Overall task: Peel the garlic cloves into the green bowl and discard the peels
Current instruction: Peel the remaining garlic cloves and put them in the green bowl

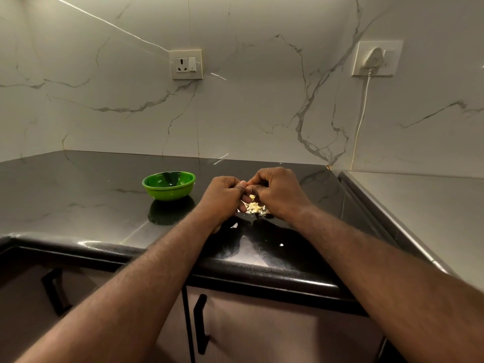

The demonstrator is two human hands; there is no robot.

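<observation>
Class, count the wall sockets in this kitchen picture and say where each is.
2. One socket sits above and behind the green bowl, unused. The other socket is further right, with a white plug in it. None seems hidden.

Green bowl (169, 193), black countertop (78, 195), white wall (248, 106).
Bowl glossy green, at ten o'clock of cream-yellow peels (255, 206); countertop has thin pale veins; wall veined grey; white cable (362, 113) at two o'clock; black handle (201, 324) on taupe cabinet door (275, 336).

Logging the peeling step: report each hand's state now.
Left hand: fingers curled, pinching the garlic clove, which is mostly hidden.
Right hand: fingers curled, pinching the same clove from the other side.
</observation>
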